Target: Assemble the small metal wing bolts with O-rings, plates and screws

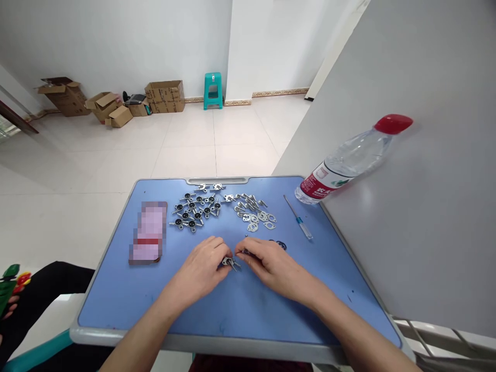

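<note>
Low over the blue table, my left hand [205,266] is closed on a small metal flanged part [230,262], whose thin prongs stick out past the fingertips. Just to its right, my right hand [267,261] is pinched; whatever lies between its fingers is too small and hidden to name. Black rings [281,245] show partly behind the right hand. Farther back on the left lie several metal parts with black round centres [192,205]. Flat metal flange plates [262,217] and a heap of small metal pieces [248,201] lie to the right of these.
A screwdriver [303,227] lies on the right of the table [217,310]. A water bottle [329,178] stands at the back right edge beside a grey panel. On the left is a blurred purple phone-shaped object [151,227]. Another person's hand [12,306] shows at far left.
</note>
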`<state>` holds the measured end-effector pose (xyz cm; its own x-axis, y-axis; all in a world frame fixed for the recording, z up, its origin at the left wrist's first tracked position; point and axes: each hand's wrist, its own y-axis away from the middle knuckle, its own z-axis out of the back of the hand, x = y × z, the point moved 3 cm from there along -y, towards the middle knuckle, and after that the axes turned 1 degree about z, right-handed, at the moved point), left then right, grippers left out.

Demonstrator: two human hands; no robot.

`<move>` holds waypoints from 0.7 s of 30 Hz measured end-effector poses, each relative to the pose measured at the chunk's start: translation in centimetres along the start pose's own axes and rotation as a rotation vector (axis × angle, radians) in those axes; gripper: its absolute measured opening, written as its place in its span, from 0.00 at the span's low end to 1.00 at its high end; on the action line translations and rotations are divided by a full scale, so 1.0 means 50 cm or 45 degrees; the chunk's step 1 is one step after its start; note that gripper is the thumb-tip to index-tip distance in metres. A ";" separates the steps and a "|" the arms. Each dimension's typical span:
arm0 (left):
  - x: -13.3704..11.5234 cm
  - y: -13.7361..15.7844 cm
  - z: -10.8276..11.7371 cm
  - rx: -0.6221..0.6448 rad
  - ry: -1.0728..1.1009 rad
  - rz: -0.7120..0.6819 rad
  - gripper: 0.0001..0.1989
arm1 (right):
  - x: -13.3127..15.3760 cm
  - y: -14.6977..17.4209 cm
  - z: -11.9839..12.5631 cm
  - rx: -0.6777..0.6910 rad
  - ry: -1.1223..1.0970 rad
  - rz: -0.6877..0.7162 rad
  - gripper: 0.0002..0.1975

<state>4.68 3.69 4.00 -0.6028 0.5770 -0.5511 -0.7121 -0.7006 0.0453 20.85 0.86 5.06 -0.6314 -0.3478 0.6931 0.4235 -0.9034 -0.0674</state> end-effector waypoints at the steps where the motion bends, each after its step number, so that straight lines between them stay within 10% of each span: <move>1: -0.001 0.000 0.001 0.007 0.004 0.009 0.06 | -0.002 -0.001 -0.006 0.024 0.029 -0.010 0.07; 21: -0.005 0.000 0.005 0.034 0.020 0.037 0.07 | -0.027 -0.007 -0.038 -0.031 0.126 -0.087 0.05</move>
<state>4.72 3.66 4.35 -0.6177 0.5498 -0.5623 -0.7038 -0.7055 0.0833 20.33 1.16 2.79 -0.7199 -0.3074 0.6223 0.3622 -0.9312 -0.0410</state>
